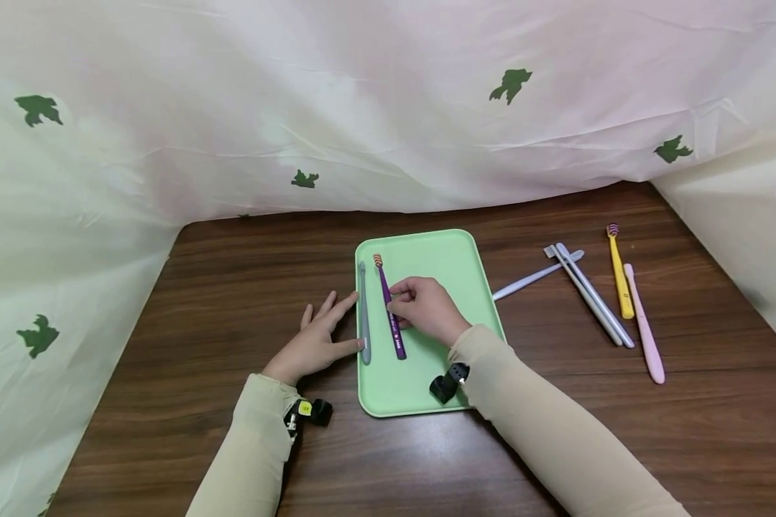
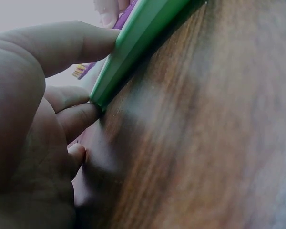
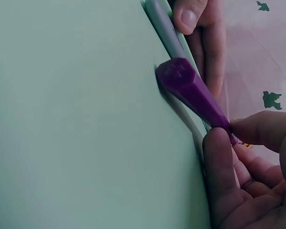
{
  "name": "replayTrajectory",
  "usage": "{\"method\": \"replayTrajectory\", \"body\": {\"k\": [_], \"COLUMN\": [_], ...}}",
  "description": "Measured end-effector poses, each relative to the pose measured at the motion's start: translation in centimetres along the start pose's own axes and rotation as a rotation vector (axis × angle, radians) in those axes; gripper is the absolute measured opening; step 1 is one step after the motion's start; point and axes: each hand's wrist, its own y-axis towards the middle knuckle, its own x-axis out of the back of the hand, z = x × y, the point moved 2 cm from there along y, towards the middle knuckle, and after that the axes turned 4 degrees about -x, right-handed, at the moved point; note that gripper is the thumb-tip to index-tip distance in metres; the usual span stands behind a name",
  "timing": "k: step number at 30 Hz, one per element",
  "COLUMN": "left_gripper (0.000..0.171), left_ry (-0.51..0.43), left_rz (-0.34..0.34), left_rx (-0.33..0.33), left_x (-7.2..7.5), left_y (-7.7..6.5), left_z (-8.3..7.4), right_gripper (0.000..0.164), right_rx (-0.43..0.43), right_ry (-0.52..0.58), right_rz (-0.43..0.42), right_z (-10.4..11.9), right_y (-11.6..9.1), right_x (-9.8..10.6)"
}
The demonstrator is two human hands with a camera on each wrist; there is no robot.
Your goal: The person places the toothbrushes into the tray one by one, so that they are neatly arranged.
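My right hand [image 1: 432, 310] pinches a purple toothbrush [image 1: 399, 346] between thumb and fingers, over the left part of a light green tray [image 1: 440, 251]. Its orange-striped bristles point to the far side; in the right wrist view the thick handle end [image 3: 178, 76] tilts up toward the camera. A grey toothbrush [image 1: 365, 309] lies along the tray's left edge, roughly parallel to the purple one. With fingers spread, my left hand [image 1: 310, 346] rests at the tray's left rim. Its thumb lies at the rim by the grey handle, and other fingertips meet the tray's side in the left wrist view.
Right of the tray, a light blue toothbrush [image 1: 524, 282] slants from the rim under two pale blue ones [image 1: 591, 298]. Farther right lie a yellow toothbrush [image 1: 619, 276] and a pink one [image 1: 647, 332]. White cloth [image 1: 388, 108] with green shapes borders the brown wooden table [image 1: 233, 287].
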Motion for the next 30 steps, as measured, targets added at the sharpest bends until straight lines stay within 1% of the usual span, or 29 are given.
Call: {"method": "replayTrajectory", "body": {"k": [8, 14, 23, 30], "left_gripper": [0.084, 0.084, 0.082, 0.082], "left_ry": [-0.005, -0.009, -0.003, -0.005], "left_rz": [-0.006, 0.002, 0.002, -0.002], "left_rx": [-0.002, 0.006, 0.0, 0.005], "left_x": [-0.1, -0.1, -0.1, 0.0], "left_y": [0.2, 0.2, 0.3, 0.2], "left_z": [0.2, 0.1, 0.1, 0.1], "right_gripper": [0.028, 0.028, 0.025, 0.026], "right_rx": [0.004, 0.005, -0.006, -0.014], "right_ry": [-0.022, -0.011, 0.033, 0.023], "right_rz": [-0.006, -0.011, -0.007, 0.009], "right_z": [0.3, 0.6, 0.8, 0.8], "right_y": [0.2, 0.4, 0.7, 0.6], "right_x": [-0.5, -1.0, -1.8, -2.0]}}
